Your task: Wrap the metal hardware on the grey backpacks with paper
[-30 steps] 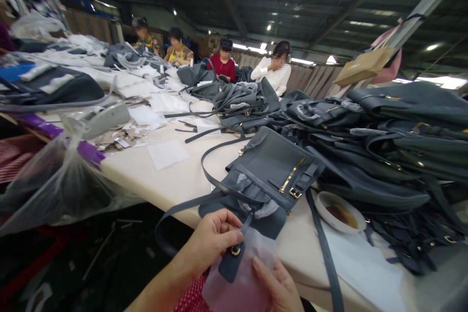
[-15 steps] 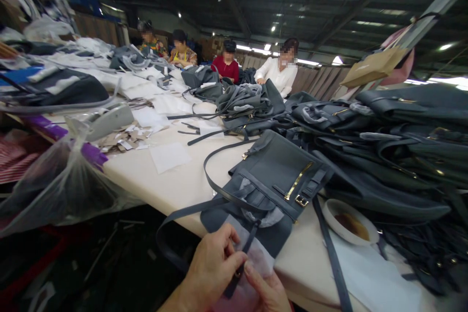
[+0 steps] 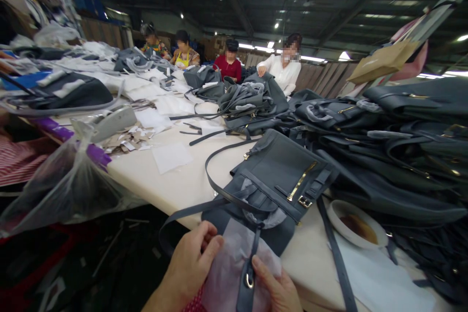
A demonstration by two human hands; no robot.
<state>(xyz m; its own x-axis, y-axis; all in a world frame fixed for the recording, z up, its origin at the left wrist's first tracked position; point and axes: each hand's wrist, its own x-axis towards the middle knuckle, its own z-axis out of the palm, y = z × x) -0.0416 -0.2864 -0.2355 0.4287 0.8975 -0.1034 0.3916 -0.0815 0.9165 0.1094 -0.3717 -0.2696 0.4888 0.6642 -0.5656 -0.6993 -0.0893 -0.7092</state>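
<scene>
A dark grey leather bag (image 3: 274,165) lies on the table, its lower flap towards me. Its narrow strap tab with a gold stud (image 3: 249,280) hangs over a sheet of thin white tissue paper (image 3: 234,248). My right hand (image 3: 280,287) grips the tab's edge, thumb on top, the other fingers hidden beneath the tissue. To the left, my left hand (image 3: 192,258) is closed with curled fingers beside the tissue's edge, apart from the tab; whether it pinches anything is hidden. A long strap (image 3: 215,180) loops over the bag's left side.
Dark bags are piled along the right (image 3: 409,156). A white bowl with brown liquid (image 3: 334,212) stands beside the bag. Left are paper scraps (image 3: 127,139) and a clear plastic bag (image 3: 73,180) hanging at the table edge (image 3: 146,190). Several people work across the table.
My left hand has let go of the strap tab and moved left. The tab now lies with its gold stud showing. A co-worker in white has raised a hand.
</scene>
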